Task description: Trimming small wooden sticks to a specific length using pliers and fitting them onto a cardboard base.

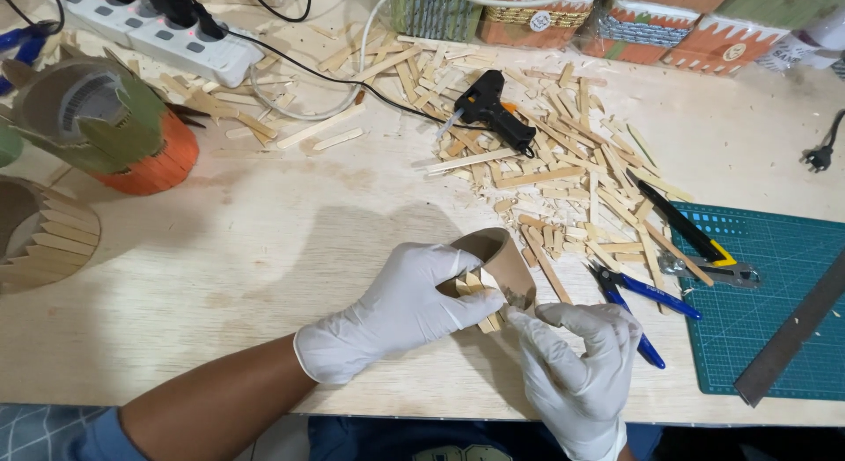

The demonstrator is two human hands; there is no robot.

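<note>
— Fingers [458, 289] of the left hand [400, 307] are curling around the cardboard tube [502, 258], gripping it just above the tabletop [264, 250].
— And the right hand [581, 360]?
— Its fingers are pinching a wooden stick [487, 285] against the tube's side, while blue pliers [638, 307] are lying nearby.

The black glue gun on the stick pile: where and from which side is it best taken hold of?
Probably by its handle, coming from above on the far side: the glue gun lies flat on the wooden sticks, its handle angled toward the table's far edge, nozzle pointing left. Both gloved hands are occupied elsewhere.
</note>
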